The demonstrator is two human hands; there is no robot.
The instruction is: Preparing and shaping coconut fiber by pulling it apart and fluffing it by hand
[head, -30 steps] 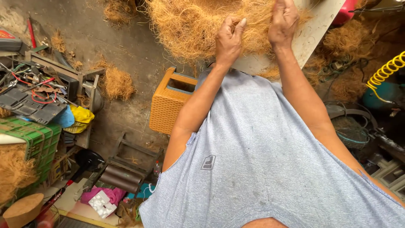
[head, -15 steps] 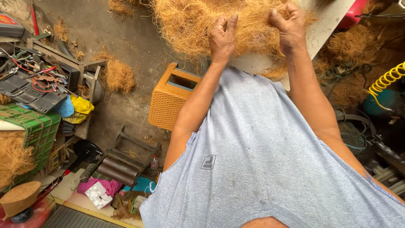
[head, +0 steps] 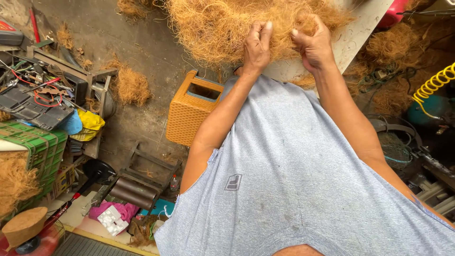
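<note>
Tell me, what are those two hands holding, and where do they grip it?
Both the left hand and the right hand pinch tufts at the near edge of the brown fibre heap on the pale board.

An orange woven plastic basket point(head: 192, 111) with a rectangular opening stood at the centre of the frame on the grey concrete floor point(head: 142, 42). At the left edge sat a green plastic crate point(head: 40, 151), with a dark tray of tangled red wires and tools point(head: 31, 95) above it. A yellow cloth point(head: 90, 121) lay beside the tray. A coiled yellow hose point(head: 433, 85) hung at the right edge. A pink cloth point(head: 116, 211) lay at the lower left.
</note>
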